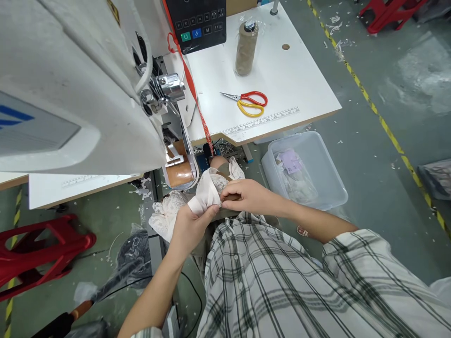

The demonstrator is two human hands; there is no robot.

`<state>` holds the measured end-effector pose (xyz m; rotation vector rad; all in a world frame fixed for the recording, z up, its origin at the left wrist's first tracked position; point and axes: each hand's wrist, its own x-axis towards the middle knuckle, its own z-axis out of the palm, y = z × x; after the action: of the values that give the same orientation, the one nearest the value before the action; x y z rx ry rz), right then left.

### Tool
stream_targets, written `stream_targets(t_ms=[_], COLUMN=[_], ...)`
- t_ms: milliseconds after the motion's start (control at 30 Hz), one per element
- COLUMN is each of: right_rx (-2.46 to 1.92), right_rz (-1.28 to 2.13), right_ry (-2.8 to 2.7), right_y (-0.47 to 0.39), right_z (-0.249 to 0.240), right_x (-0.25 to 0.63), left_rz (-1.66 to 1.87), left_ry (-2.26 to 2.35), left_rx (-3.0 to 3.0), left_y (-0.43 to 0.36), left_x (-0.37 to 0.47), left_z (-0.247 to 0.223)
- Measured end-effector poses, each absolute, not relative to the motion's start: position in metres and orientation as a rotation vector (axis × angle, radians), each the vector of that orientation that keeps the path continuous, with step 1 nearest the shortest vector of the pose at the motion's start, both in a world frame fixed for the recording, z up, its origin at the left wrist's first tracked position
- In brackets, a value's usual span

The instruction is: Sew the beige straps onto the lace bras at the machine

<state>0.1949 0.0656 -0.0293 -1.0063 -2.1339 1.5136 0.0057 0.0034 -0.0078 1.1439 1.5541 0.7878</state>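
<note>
A pale pink lace garment [205, 191] hangs over my lap, just in front of the sewing machine [116, 94]. My left hand [193, 224] is closed on its smooth pale band, thumb pressed on top. My right hand [243, 195] pinches the lace edge close to the left fingertips; the exact bit in its fingers is partly hidden. The presser foot [174, 158] of the machine sits beyond the garment, above an orange-brown plate [180, 173], apart from both hands.
Red-and-yellow scissors [250, 102] and a beige thread cone [246, 49] are on the white table [282, 75]. A control panel [197, 23] stands behind. Right of my lap is a clear plastic bin [326, 176] with bagged pieces. A red stool [45, 249] is at left.
</note>
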Motion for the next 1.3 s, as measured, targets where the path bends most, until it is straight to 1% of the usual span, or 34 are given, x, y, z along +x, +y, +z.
stream_targets(t_ms=[67, 267, 400, 533, 700, 767, 833, 900, 1000, 1067, 1133, 1167, 1200, 1267, 1300], right_rx=[-0.990, -1.075, -1.087, -1.109, -1.104, -1.073, -1.019, -0.968, -0.918, -0.801, -0.621, -0.547, -0.510, -0.559, -0.614], right_rz=[1.545, 1.972, 2.055, 2.004, 1.677, 1.671, 1.839, 2.034, 2.182, 2.328, 2.382, 2.323, 2.182, 1.752, 1.552], right_ry=[-2.105, -1.789, -1.663, -1.698, -1.896, -1.905, -1.810, -1.668, -1.599, -1.674, -1.861, -2.015, -2.192, -2.526, -2.639], right_y=[0.067, 0.067, 0.067, 0.066, 0.065, 0.067, 0.073, 0.082, 0.098, 0.110, 0.122, 0.128, 0.134, 0.144, 0.148], right_z=[-0.034, -0.040, -0.038, -0.038, -0.033, -0.026, -0.016, -0.003, 0.020, 0.036, 0.052, 0.059, 0.065, 0.074, 0.077], right_x=[0.194, 0.192, 0.192, 0.191, 0.188, 0.186, 0.185, 0.183, 0.174, 0.165, 0.154, 0.148, 0.142, 0.132, 0.127], left_rz=[0.758, 0.815, 0.861, 0.886, 0.913, 0.933, 1.018, 1.209, 1.476, 1.506, 1.557, 1.620, 1.689, 1.762, 1.724], left_ry=[1.547, 1.442, 1.417, 1.382, 1.428, 1.416, 1.369, 1.288, 1.099, 1.015, 1.030, 1.055, 1.103, 1.247, 1.339], left_rx=[1.140, 0.894, 0.806, 0.806, 0.852, 0.805, 0.678, 0.505, 0.292, 0.309, 0.530, 0.719, 0.927, 1.396, 1.644], left_y=[0.004, 0.005, 0.006, 0.009, 0.009, 0.004, -0.003, -0.013, -0.027, -0.034, -0.036, -0.035, -0.033, -0.027, -0.022], left_x=[0.003, 0.000, 0.001, 0.003, 0.006, 0.004, 0.002, 0.002, 0.011, 0.016, 0.012, 0.006, -0.002, -0.025, -0.037], left_z=[-0.012, -0.030, -0.037, -0.035, -0.026, -0.023, -0.023, -0.025, -0.027, -0.026, -0.021, -0.019, -0.017, -0.016, -0.016])
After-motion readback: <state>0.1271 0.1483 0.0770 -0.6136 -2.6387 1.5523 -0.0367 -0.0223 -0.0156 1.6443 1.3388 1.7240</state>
